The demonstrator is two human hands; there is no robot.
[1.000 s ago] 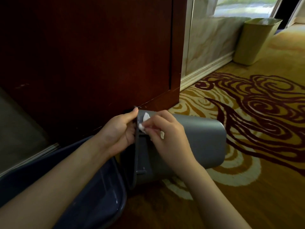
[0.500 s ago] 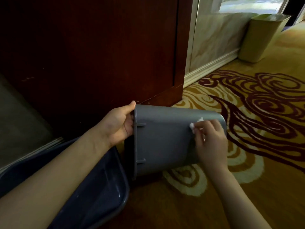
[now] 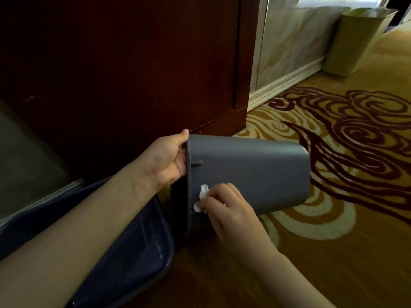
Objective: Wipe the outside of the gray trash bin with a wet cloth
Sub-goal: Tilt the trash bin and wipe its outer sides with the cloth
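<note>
The gray trash bin point(image 3: 255, 172) lies on its side on the carpet, its open rim toward the left and its base toward the right. My left hand point(image 3: 165, 160) grips the rim at its upper left edge. A small white cloth point(image 3: 201, 197) is pressed against the bin's side wall close to the rim, held under the fingers of my right hand point(image 3: 226, 205). Most of the cloth is hidden by those fingers.
A dark blue plastic basin point(image 3: 133, 258) sits on the floor at lower left, under my left forearm. A dark wooden cabinet point(image 3: 122, 63) stands right behind the bin. A yellowish bin point(image 3: 355, 41) stands by the wall at far right. Patterned carpet point(image 3: 333, 134) spreads to the right.
My right hand with the cloth swept from the rim out to the bin's base end, then back along the side wall to near the rim. My left hand kept its hold.
</note>
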